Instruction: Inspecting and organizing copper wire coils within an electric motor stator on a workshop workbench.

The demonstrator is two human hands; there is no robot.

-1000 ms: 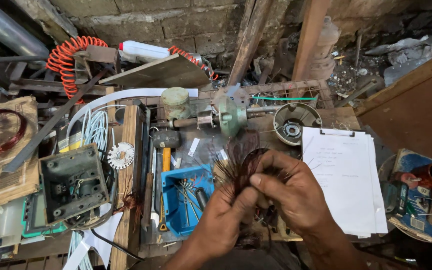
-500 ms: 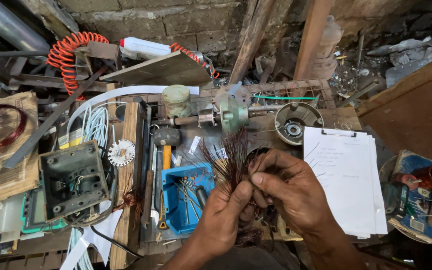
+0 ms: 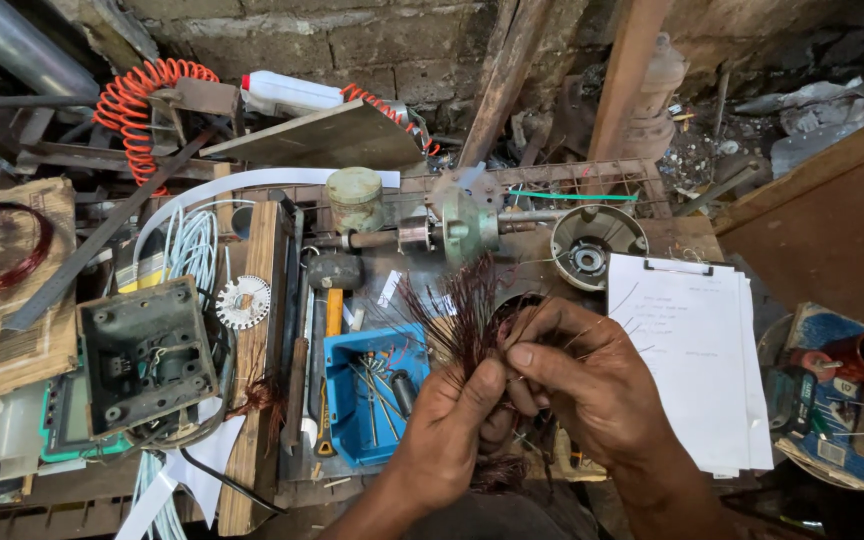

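Note:
A tuft of thin reddish-brown copper wire strands [image 3: 457, 310] sticks up and fans out above my hands. My left hand [image 3: 449, 440] grips the base of the bundle, thumb pressed against it. My right hand [image 3: 584, 385] pinches strands beside the left thumb, fingers curled over a dark round part that is mostly hidden. Both hands are low in the middle of the cluttered bench, just right of a blue plastic tray [image 3: 347, 350].
A clipboard with white paper [image 3: 684, 350] lies right of my hands. A green winding machine [image 3: 464, 225], a round metal motor cover [image 3: 592, 245], a hammer [image 3: 330, 300], a grey junction box [image 3: 147, 355], an orange coiled hose [image 3: 137, 100] and a copper wire coil [image 3: 2, 250] crowd the bench.
My hands have stayed in place; the fingers shifted slightly on the wire bundle and the strands spread a little differently.

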